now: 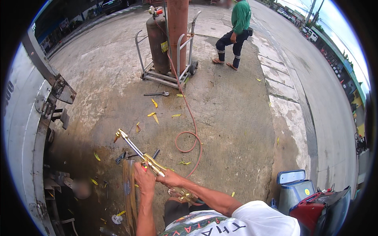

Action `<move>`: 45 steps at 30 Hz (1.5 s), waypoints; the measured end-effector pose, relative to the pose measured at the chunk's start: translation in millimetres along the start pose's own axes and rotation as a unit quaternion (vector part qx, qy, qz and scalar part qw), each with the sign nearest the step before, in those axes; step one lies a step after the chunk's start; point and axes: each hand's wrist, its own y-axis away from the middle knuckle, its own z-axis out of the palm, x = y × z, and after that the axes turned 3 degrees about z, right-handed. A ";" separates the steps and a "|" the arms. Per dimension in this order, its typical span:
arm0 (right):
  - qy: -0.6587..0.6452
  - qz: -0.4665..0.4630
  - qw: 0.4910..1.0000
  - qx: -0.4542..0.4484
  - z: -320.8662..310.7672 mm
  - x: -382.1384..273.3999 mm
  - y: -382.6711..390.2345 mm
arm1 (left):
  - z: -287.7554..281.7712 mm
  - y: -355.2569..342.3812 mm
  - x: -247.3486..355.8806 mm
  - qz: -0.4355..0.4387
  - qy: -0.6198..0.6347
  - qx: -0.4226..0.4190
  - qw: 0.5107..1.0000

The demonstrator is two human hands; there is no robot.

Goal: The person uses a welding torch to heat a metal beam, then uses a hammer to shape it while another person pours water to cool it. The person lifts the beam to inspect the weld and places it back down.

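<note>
A cutting torch (134,147) with a silver tube pair and brass head and body slants up and to the left in front of me. My right hand (169,178) is closed around its rear end. Close beside the torch body, my left hand (145,180) is closed, and a small red thing (144,167) shows at its thumb; I cannot make out its kind. More brass fittings (184,193) hang below my right forearm. A thin red hose (191,114) loops over the concrete from the gas cylinders.
A trolley (163,80) carries a dark cylinder (156,45) and a reddish-brown one (178,35). An adjustable wrench (156,94) lies before it. A person in green (241,19) stands beyond. A truck body (25,118) is at left, a blue-grey container (295,192) at right.
</note>
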 end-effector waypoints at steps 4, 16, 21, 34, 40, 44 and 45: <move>0.074 0.003 0.997 -0.008 6.3 -24.6 -5.8 | -9.6 -7.8 -37.4 0.134 0.007 0.029 0.991; 0.282 0.112 0.951 0.059 6.0 -65.1 -9.3 | -62.6 -22.0 -91.3 0.234 -0.020 -0.109 0.966; 0.290 0.144 0.941 0.103 -23.9 -69.6 4.5 | -54.1 44.4 -144.9 0.057 0.001 -0.167 0.984; 0.182 0.201 0.958 0.094 -145.5 -89.5 -83.5 | -4.9 258.0 -211.0 -0.511 0.015 -0.261 0.819; 0.148 0.276 0.948 0.054 -202.1 -100.0 -139.2 | 51.2 242.3 -105.7 -0.606 0.072 -0.167 0.775; 0.151 0.313 0.937 0.046 -241.9 -84.6 -164.5 | 87.6 251.5 -48.5 -0.652 0.126 -0.106 0.740; 0.155 0.323 0.932 0.047 -249.8 -82.2 -168.4 | 95.2 253.0 -35.5 -0.672 0.138 -0.084 0.722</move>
